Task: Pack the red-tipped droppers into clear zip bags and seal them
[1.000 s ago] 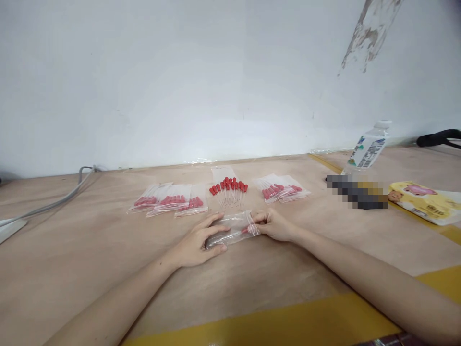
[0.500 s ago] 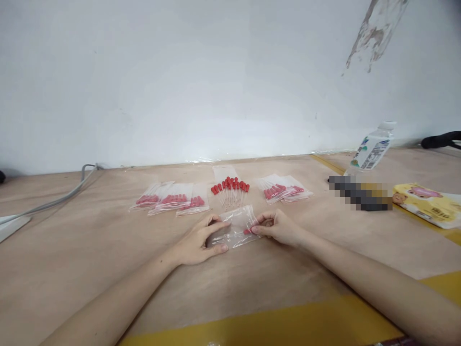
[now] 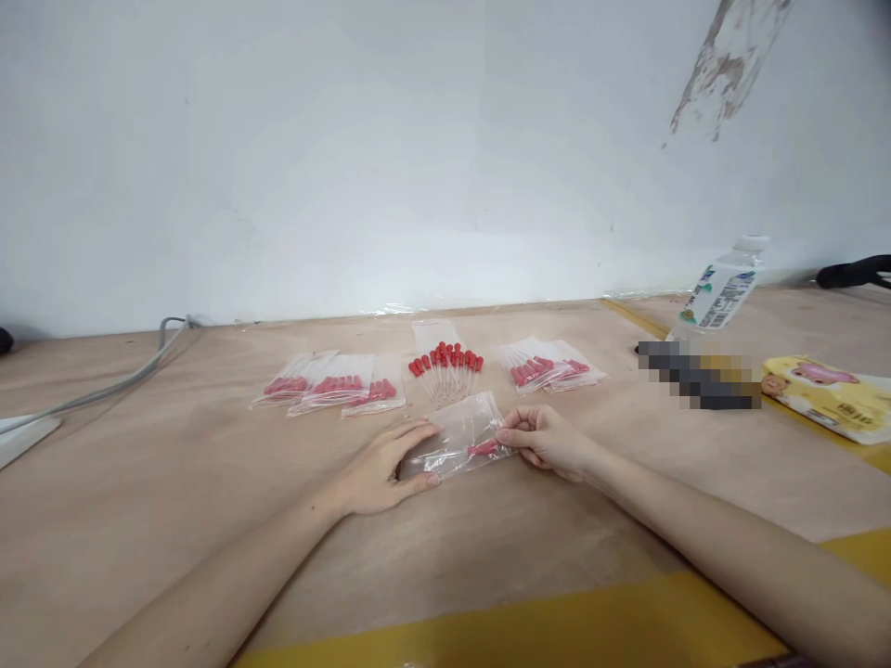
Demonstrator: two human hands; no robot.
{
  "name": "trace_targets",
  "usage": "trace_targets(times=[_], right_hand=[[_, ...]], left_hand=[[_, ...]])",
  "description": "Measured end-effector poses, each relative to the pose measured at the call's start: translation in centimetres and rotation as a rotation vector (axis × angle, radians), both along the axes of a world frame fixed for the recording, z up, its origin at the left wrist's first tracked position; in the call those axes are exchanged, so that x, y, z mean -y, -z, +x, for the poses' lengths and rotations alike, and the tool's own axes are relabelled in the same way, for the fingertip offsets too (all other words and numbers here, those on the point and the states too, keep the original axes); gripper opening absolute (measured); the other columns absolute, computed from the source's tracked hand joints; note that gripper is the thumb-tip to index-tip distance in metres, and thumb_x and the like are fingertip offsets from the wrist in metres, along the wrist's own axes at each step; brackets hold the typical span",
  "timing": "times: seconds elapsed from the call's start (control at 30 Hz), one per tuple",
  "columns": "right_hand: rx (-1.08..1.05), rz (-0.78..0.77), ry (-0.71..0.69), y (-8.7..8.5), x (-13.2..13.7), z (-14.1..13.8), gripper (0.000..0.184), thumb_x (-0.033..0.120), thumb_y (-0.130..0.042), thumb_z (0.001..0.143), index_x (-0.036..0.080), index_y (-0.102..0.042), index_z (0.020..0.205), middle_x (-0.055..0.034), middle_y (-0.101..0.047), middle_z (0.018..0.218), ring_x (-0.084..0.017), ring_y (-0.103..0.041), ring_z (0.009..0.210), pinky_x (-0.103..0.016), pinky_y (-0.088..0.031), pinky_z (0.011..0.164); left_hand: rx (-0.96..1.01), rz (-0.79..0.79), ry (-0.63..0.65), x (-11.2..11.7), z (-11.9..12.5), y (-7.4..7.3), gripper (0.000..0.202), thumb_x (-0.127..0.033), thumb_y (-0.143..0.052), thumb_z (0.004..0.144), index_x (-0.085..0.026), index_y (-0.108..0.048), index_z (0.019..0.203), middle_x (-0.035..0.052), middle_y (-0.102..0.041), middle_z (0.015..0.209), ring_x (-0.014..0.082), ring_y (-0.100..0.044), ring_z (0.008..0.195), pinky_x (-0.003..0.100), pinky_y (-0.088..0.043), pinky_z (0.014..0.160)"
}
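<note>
A clear plastic bag (image 3: 463, 429) lies in front of me with a red dropper bulb (image 3: 483, 447) showing at its right part. My left hand (image 3: 390, 468) is around the bag's left end, thumb on the near side and fingers on the far side. At the right edge, my right hand (image 3: 539, 440) pinches the bag beside the red bulb, fingers curled. Just beyond lies a fan of loose glass droppers (image 3: 445, 360) with red bulbs, partly over another clear bag (image 3: 432, 332).
Filled bags of red-bulbed droppers lie at left (image 3: 338, 385) and right (image 3: 539, 366). Farther right are a tilted bottle (image 3: 720, 288), a pixelated dark object (image 3: 696, 376) and a yellow packet (image 3: 825, 394). A grey cable (image 3: 132, 376) runs along the left.
My right hand has shifted slightly right, and more of the red bulb shows in the bag. The left fingers have straightened a little over the bag's far edge.
</note>
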State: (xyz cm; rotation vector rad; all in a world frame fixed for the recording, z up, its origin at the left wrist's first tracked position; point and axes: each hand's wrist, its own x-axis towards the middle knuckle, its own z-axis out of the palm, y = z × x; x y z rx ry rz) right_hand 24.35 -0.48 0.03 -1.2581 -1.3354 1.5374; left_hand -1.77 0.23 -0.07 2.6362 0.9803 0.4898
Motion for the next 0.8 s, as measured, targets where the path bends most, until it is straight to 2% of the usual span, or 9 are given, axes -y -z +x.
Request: trace_targets(times=[0.1,0.2,0.3,0.37,0.43,0.5,0.6,0.7,0.8], right_hand=[[0.056,0.001,-0.051,0.0,0.1,0.0,0.031,0.041,-0.066,0.064,0.018,-0.045,0.069,0.007,-0.053,0.048,-0.002,-0.028,0.027,-0.017,-0.012,0.028],[0.167,0.026,-0.03,0.3,-0.3,0.2,0.028,0.04,-0.061,0.068,0.019,-0.046,0.079,0.008,-0.053,0.049,-0.003,-0.027,0.025,-0.018,-0.015,0.027],[0.33,0.236,0.094,0.7,-1.6,0.6,0.024,0.035,-0.06,0.069,0.018,-0.051,0.083,0.0035,-0.058,0.059,-0.005,-0.042,0.035,-0.018,-0.03,0.035],[0.484,0.416,0.166,0.5,-3.0,0.7,0.017,0.03,-0.06,0.069,0.016,-0.056,0.077,-0.0009,-0.061,0.065,-0.009,-0.052,0.05,-0.02,-0.039,0.047],[0.631,0.524,0.196,-0.2,-4.8,0.5,0.01,0.025,-0.059,0.068,0.015,-0.06,0.07,-0.0031,-0.064,0.068,-0.012,-0.056,0.061,-0.022,-0.042,0.057],[0.728,0.511,0.224,-1.1,-6.8,-0.1,0.007,0.021,-0.057,0.069,0.016,-0.062,0.069,-0.0029,-0.064,0.067,-0.013,-0.058,0.065,-0.022,-0.041,0.062],[0.764,0.353,0.275,-1.8,-9.9,-1.2,0.01,0.019,-0.055,0.071,0.015,-0.061,0.065,-0.0033,-0.061,0.055,-0.014,-0.057,0.058,-0.022,-0.041,0.059],[0.741,0.242,0.303,-1.2,-12.3,-2.0,0.016,0.022,-0.055,0.072,0.014,-0.058,0.059,-0.0033,-0.056,0.044,-0.013,-0.053,0.046,-0.023,-0.04,0.05],[0.685,0.173,0.334,-0.3,-13.7,-2.3,0.014,0.022,-0.059,0.07,0.014,-0.057,0.058,-0.0014,-0.051,0.039,-0.011,-0.049,0.038,-0.022,-0.037,0.044]], left_hand=[[0.018,0.011,0.024,0.0,0.1,-0.1,0.05,-0.044,-0.053,0.083,-0.023,-0.04,0.127,0.0079,-0.047,0.128,0.0256,-0.04,0.12,0.044,-0.034,0.1],[0.053,0.016,0.056,0.1,0.2,-0.2,0.044,-0.041,-0.054,0.083,-0.022,-0.044,0.121,0.0083,-0.05,0.123,0.025,-0.04,0.119,0.043,-0.034,0.1],[0.104,-0.004,0.08,0.2,0.3,-0.3,0.033,-0.039,-0.054,0.083,-0.02,-0.048,0.109,0.0088,-0.05,0.121,0.0236,-0.044,0.115,0.039,-0.037,0.096],[0.129,-0.032,0.091,0.3,0.4,-0.3,0.026,-0.038,-0.055,0.082,-0.019,-0.049,0.099,0.0089,-0.051,0.12,0.0224,-0.048,0.111,0.037,-0.039,0.093],[0.144,-0.062,0.095,0.3,0.4,-0.3,0.021,-0.037,-0.054,0.083,-0.019,-0.049,0.092,0.009,-0.052,0.118,0.0217,-0.05,0.108,0.036,-0.04,0.091],[0.157,-0.091,0.095,0.3,0.4,-0.4,0.016,-0.035,-0.048,0.087,-0.019,-0.049,0.087,0.0089,-0.053,0.116,0.0206,-0.051,0.106,0.034,-0.041,0.089],[0.175,-0.125,0.1,0.1,0.4,-0.6,0.017,-0.029,-0.04,0.091,-0.018,-0.049,0.083,0.0081,-0.055,0.114,0.0184,-0.051,0.105,0.032,-0.041,0.087],[0.173,-0.131,0.105,0.0,0.4,-0.7,0.013,-0.027,-0.043,0.089,-0.018,-0.049,0.082,0.0069,-0.055,0.114,0.0178,-0.051,0.106,0.03,-0.04,0.088],[0.166,-0.123,0.103,0.0,0.3,-0.5,0.012,-0.03,-0.05,0.086,-0.018,-0.049,0.083,0.0067,-0.054,0.116,0.0189,-0.05,0.107,0.032,-0.04,0.089]])
